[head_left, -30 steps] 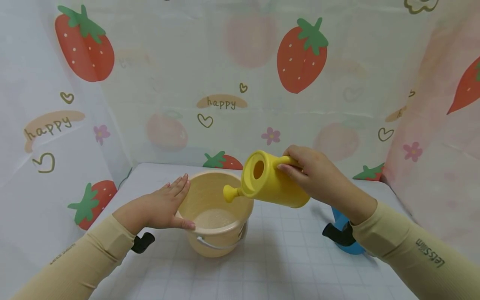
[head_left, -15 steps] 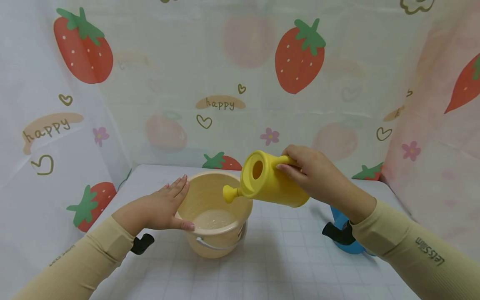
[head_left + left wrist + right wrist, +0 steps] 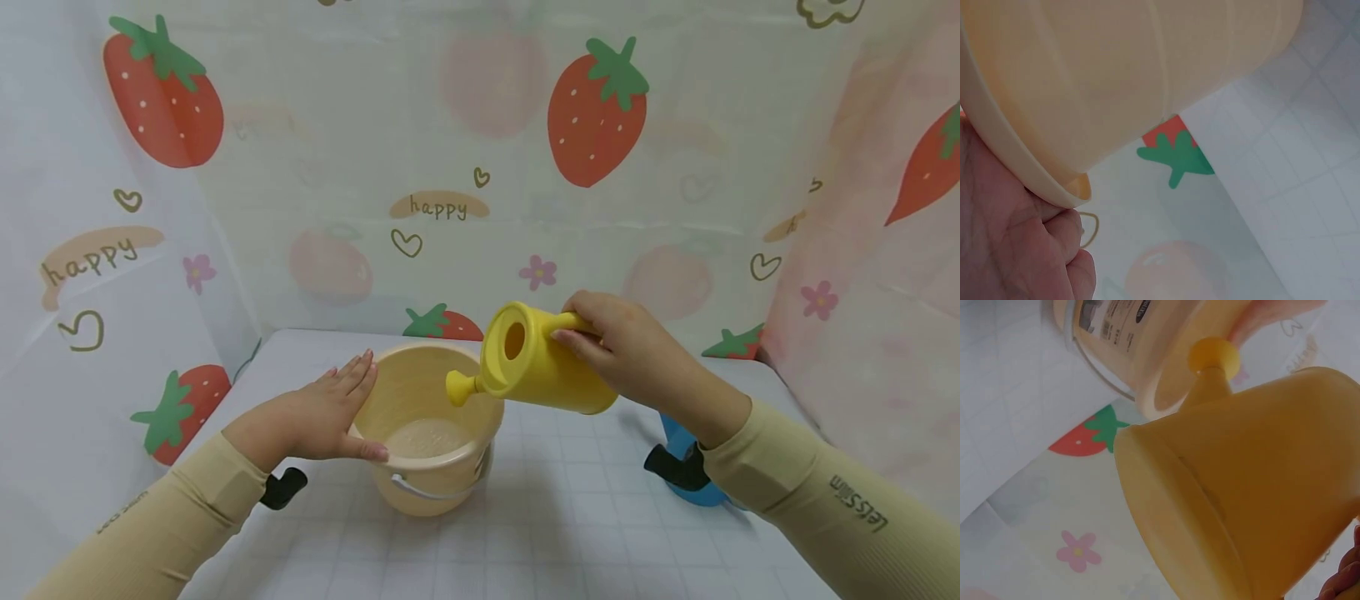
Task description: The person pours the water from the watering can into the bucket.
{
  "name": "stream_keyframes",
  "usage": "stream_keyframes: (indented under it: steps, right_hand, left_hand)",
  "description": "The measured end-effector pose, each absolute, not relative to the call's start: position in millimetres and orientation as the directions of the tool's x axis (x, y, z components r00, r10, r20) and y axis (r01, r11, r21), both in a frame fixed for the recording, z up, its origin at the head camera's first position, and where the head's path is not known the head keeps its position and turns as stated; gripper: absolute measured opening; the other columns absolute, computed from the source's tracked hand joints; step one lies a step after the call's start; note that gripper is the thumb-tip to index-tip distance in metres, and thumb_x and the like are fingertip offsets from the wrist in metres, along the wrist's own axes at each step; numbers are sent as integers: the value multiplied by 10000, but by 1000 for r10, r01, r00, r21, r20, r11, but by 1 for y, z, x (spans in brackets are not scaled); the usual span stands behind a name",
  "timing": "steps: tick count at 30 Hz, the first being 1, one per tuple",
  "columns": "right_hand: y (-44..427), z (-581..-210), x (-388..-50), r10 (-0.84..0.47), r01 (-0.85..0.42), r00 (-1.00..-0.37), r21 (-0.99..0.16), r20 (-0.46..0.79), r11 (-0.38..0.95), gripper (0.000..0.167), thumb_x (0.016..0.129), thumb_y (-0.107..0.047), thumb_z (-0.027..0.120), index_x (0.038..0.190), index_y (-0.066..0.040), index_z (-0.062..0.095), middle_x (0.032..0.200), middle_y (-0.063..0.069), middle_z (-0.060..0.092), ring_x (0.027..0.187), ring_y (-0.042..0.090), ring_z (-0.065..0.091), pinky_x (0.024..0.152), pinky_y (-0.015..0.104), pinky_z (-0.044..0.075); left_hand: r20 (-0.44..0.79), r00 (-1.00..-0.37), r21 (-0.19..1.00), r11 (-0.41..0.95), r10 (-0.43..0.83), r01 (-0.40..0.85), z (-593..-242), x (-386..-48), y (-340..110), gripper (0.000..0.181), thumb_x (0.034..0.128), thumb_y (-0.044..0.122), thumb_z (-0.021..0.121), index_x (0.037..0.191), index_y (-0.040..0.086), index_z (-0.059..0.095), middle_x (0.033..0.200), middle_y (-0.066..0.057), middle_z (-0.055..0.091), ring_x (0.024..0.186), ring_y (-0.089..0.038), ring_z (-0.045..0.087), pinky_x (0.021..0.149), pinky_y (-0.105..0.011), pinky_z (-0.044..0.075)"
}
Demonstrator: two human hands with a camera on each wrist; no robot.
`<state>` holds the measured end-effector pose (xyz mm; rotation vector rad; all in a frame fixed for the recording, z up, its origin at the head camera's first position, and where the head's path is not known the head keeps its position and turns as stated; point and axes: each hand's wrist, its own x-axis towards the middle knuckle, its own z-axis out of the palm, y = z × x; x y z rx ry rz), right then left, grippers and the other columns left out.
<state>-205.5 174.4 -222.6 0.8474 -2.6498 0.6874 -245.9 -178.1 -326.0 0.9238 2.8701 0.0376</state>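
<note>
A cream bucket (image 3: 438, 483) stands upright on the table, with some liquid (image 3: 426, 438) at its bottom. My left hand (image 3: 318, 417) rests on the bucket's left rim, fingers extended; in the left wrist view its palm (image 3: 1013, 237) lies against the rim. A yellow watering can (image 3: 555, 367) is tilted to the left in my right hand (image 3: 637, 350), which grips its handle. The can's round spout head (image 3: 458, 388) hangs over the bucket's opening. The right wrist view shows the can's body (image 3: 1260, 469) with the bucket (image 3: 1129, 337) beyond it.
A blue object (image 3: 693, 487) stands on the table (image 3: 570, 517) at the right, partly hidden by my right wrist and its black mount. A curtain (image 3: 345, 150) printed with strawberries hangs behind and on both sides. The bucket's handle (image 3: 431, 493) hangs down in front.
The picture has shifted slightly left. Both hands, the watering can and the bucket keep the same positions relative to each other; the liquid's surface ripples differently.
</note>
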Motion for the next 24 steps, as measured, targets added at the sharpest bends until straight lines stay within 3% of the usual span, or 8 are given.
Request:
stream_keyframes:
  steps: [24]
  right_hand:
    - [173, -222, -205, -469, -603, -787, -341, 402, 721, 132, 895, -218, 596, 912, -90, 568, 796, 17, 545, 729, 163, 495, 648, 283, 469]
  left_hand:
    - [-108, -805, 59, 812, 584, 581, -327, -247, -179, 1211, 678, 831, 390, 1417, -97, 145, 1495, -252, 50, 1372, -385, 80, 1069, -538, 155]
